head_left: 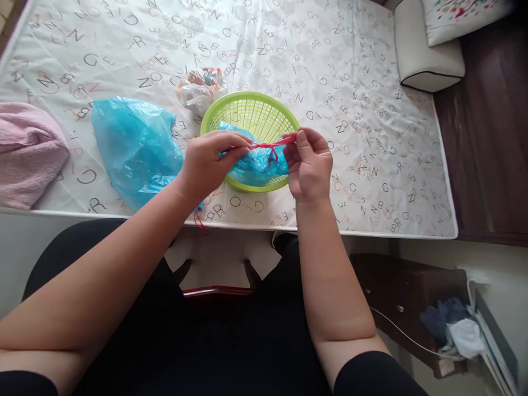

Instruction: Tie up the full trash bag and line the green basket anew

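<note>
At far left, on the mattress (371, 181) with its letter-printed cover, a pink towel (28, 154) bunched against the edge. To its right, a loose blue plastic bag (132, 146), crumpled and lying flat, near the left forearm. Beyond it, farther off, a small white bag with orange and blue print (202, 88), knotted into a lump, just beside the far rim of the green basket (251, 113).

In the middle, the left hand (210, 162) closed in a pinch on one end of a red string (270, 145), thumb and forefinger pressed together, with blue plastic gathered under the palm. Below the wrist, a short red loop dangling at the mattress's near edge. Between the two hands, the string stretched taut, roughly level, just above the basket. Under the string, a second small blue bag (258, 165) resting inside the basket, against its near rim, a red strand looping down onto it.

Right of centre, the right hand (309, 162) also closed narrow, fingertips pinching the string's other end, palm turned toward the left hand. Hands held near each other, both over the basket's near half.

Farther right, bare mattress cover, then a white cushion (424, 49) with dark piping at the far right corner. At near right, off the mattress, a dark wooden cabinet (396, 286) with cloths (454, 330) heaped beside it.
</note>
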Tool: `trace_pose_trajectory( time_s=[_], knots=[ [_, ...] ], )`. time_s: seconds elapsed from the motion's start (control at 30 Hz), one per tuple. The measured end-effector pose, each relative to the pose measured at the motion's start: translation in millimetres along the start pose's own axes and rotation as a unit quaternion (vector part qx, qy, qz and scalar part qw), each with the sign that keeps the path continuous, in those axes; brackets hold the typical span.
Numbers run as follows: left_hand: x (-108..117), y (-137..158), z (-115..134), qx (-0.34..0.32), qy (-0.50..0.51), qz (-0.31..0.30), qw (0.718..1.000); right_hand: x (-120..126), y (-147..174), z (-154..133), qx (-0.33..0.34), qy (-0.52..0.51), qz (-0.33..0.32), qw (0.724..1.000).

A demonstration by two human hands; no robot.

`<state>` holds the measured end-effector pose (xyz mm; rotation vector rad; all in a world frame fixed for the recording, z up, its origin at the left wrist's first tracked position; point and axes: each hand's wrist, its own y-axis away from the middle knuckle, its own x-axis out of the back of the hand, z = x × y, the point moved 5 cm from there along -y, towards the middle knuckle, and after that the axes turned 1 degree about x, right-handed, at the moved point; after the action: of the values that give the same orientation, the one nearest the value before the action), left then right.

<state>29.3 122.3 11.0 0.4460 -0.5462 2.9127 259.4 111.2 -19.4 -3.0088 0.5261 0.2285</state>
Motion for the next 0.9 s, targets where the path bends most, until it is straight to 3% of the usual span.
trace_pose_trajectory(
  time_s=[0.13,0.27,0.37,0.43,0.57,0.63,0.7,0.77,0.9],
  knots=[
    [26.4,-13.2,-19.7,0.007,0.057,0.074,0.996,44.5,-20.7,0.0,-0.011,-0.008,0.069,0.997],
    [60.2,-23.8,-49.3,0.067,0.046,0.087,0.993,85.7,-27.7,2.5,-0.044,-0.076,0.193,0.977],
    [78.3,-22.8,-72.1,0.111,0.042,0.126,0.985,101.3,-27.5,11.6,-0.059,-0.114,0.256,0.958],
    [82.7,-20.0,-84.8,0.138,0.048,0.157,0.977,106.0,-29.4,17.6,-0.042,-0.1,0.26,0.959],
    [78.3,-17.3,-98.5,0.197,0.085,0.165,0.963,104.8,-33.3,13.2,0.027,-0.012,0.202,0.979],
    [76.0,-18.0,-95.5,0.214,0.117,0.163,0.956,93.7,-31.2,-0.8,0.069,0.071,0.138,0.986],
    [72.7,-19.5,-84.3,0.21,0.157,0.145,0.954,72.9,-23.9,-16.6,0.106,0.188,0.061,0.974],
    [67.6,-19.8,-67.2,0.182,0.19,0.119,0.957,45.8,-11.5,-25.8,0.125,0.331,-0.002,0.935],
    [51.6,-10.4,-37.1,0.114,0.125,0.068,0.983,-12.4,16.5,-16.1,0.097,0.572,-0.121,0.805]
  ],
)
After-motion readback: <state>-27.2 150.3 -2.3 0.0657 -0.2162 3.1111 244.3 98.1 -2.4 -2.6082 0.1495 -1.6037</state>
